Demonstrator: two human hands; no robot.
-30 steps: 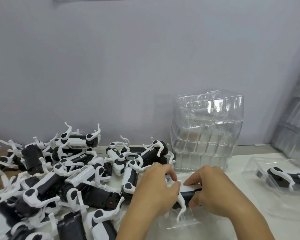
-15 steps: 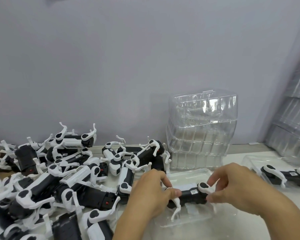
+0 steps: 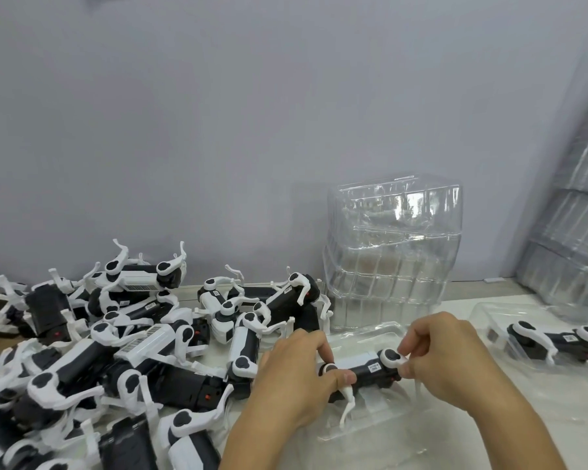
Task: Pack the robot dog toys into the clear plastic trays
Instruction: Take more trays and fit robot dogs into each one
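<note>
Only one view is given, so nothing is shared with another; it is taken from the head, close above the near edge of the table (image 3: 510, 293); forward and a little down is faced, toward the far edge, where the wall (image 3: 218, 130) is met; much wall is seen.

Left hand (image 3: 297, 378) and right hand (image 3: 445, 361) are gripping the ends of a robot dog toy (image 3: 370, 369) lying in a clear tray (image 3: 381, 425) on the bench (image 3: 489, 446). Toy pile (image 3: 116, 351) lying left; tray stack (image 3: 392, 252) standing behind; packed tray (image 3: 554, 340) sitting right.
</note>
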